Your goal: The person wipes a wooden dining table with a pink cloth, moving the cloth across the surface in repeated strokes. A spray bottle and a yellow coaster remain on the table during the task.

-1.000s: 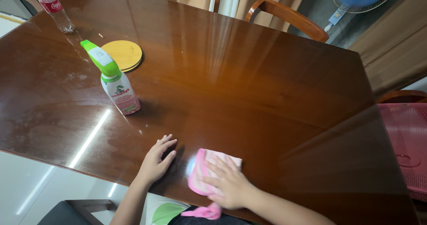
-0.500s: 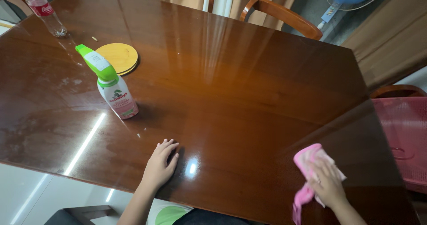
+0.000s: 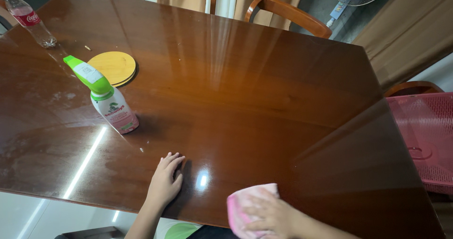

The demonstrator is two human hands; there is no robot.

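Where the head view looks down, a large polished dark brown wooden table fills most of the frame, its surface glossy with light reflections. Wooden chairs stand at its far edge, and a pink perforated plastic basket sits off its right side. On the table's left part lies a round yellow wooden coaster, with a white spray bottle with a green trigger head standing upright near it. A clear plastic bottle stands at the far left corner. At the near edge, the right hand presses flat on a pink cloth, fingers spread over it. The left hand rests flat on the bare wood, fingers together, holding nothing, well apart from the cloth.
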